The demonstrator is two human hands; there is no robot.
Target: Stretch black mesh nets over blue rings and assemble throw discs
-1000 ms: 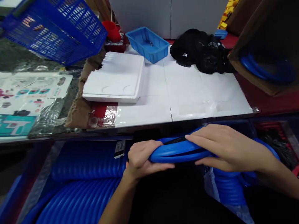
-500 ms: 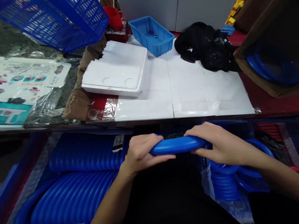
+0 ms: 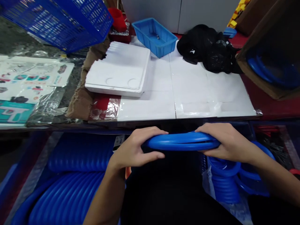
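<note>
Both hands grip 1 blue ring [image 3: 182, 141] flat between them, just below the table [image 3: 199, 103] edge. The left hand [image 3: 133, 150] pinches its left end and the right hand [image 3: 225, 142] its right end. More rings [image 3: 225, 181] wait stacked under the right hand.

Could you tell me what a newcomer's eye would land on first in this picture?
Most likely the blue ring, held flat at the table's near edge with the left hand gripping one end and the right hand the other. Next, the stacks of blue rings below on the left, and the white foam tray on the table beyond.
</note>
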